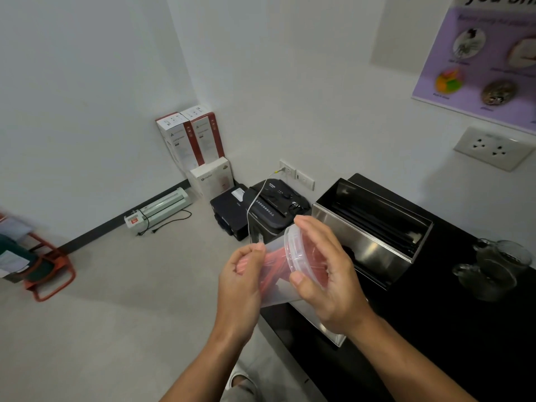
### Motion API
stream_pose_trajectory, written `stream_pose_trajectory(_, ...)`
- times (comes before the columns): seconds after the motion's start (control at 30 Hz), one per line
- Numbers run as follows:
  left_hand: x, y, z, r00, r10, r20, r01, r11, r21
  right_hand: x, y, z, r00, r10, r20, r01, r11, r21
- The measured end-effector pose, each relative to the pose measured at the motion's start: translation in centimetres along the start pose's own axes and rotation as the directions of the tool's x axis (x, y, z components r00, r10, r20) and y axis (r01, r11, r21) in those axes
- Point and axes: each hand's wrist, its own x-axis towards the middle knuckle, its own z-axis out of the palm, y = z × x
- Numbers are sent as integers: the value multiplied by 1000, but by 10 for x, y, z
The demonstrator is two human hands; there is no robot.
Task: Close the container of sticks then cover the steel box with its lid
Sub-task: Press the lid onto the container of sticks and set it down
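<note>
- The clear plastic tub of red sticks (pixel 275 271) is tipped almost on its side in mid-air, above the floor just off the edge of the black surface (pixel 435 329). If the round clear lid (pixel 301 250) seats crooked, I'd judge one side pops back up and the sticks can slide out onto the floor.
- Pressing only one edge looks like the likely cause; the rim wants even pressure all round.
- The soft tub wall may buckle under a hard squeeze and push the lid off.
- The left hand (pixel 242 274) is curled narrowly round the tub's bottom end, fingers wrapped on the wall, bracing it.
- The right hand (pixel 322 271) is half open, cupped over the lid, thumb on the near rim, fingers arched across the far rim, pressing it toward the tub's mouth.
- Whether the lid is fully snapped on, I cannot tell.
- The open rectangular steel box (pixel 374 236) sits on the surface just behind the right hand, uncovered; an elbow swing could knock it.
- Its own cover isn't clearly visible.
</note>
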Motion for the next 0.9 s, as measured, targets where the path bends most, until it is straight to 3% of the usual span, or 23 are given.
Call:
stream_pose_trajectory(0.37,2,-17,1,983,109,-148,-110,994,1,3,4,10,989,143,-28,-138,984,116)
stream_pose_trajectory(0.9,7,-29,3,939,213,-268,-201,977,73,14,11,14,981,193,-14,-189,970,155)
